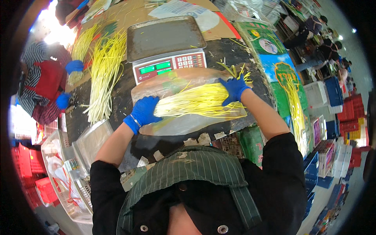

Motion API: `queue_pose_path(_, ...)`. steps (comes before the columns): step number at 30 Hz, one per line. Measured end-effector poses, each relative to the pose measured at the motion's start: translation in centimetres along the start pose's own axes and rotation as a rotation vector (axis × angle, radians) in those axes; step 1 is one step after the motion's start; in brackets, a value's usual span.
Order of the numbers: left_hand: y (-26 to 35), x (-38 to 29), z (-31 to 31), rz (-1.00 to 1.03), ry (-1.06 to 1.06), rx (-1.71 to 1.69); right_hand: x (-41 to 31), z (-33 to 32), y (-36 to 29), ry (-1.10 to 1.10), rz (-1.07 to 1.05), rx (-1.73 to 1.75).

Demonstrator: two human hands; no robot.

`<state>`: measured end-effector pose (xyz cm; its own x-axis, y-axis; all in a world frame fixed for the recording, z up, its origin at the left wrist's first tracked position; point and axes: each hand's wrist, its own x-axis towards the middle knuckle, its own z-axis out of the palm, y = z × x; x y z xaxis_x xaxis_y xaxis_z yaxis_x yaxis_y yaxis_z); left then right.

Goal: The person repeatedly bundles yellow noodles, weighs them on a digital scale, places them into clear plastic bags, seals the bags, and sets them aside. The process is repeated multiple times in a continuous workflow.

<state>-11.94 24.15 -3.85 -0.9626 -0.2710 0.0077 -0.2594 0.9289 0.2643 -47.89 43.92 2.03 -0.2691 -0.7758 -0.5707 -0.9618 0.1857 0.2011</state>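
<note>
A bunch of yellow chives lies sideways before me on a sheet of clear plastic film. My left hand, in a blue glove, is at the pale stem ends. Across the yellow leafy end lies my right hand, also gloved in blue, its thumb and fingers spread around the bunch. Brownish plastic rises behind the chives and covers the lower edge of a digital scale. Lit green displays show on the scale, and its metal pan holds only small scraps.
More loose chives lie left of the scale on the dark tabletop. Clear bags sit at the near left, by a plastic basket. A co-worker's blue-gloved hand touches another bunch. Chives rest on green printed sacking at right.
</note>
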Motion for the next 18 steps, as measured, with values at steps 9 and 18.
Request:
queue_pose_path(9, 1.3, 0.2, -0.9, -0.065, 0.001, -0.005, -4.8, 3.8, -15.4, 0.733, -0.545, 0.195)
queue_pose_path(18, 3.3, -1.4, -3.4, -0.105, -0.033, -0.067, 0.3, 0.3, -14.5, 0.977, -0.558, 0.041)
